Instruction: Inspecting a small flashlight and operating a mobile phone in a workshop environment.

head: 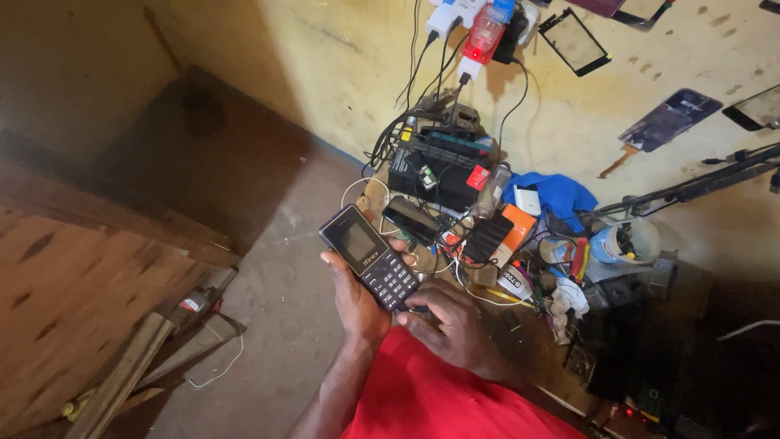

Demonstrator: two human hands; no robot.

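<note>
My left hand (351,297) holds a black keypad phone (370,256) with its dark screen facing up, tilted toward the upper left. My right hand (451,325) curls under the phone's lower end, fingertips touching it near the keypad. Both hands hover over the near edge of a cluttered workbench (528,349). A red garment (439,398) covers my lap below the hands.
The bench holds a black battery box (435,167), a dark phone (410,219), an orange box (516,226), a blue cloth (561,195), a plastic tub of tools (626,241) and tangled cables. Chargers (471,32) and phone screens (670,118) hang on the yellow wall. Wooden boards (73,284) lie at left.
</note>
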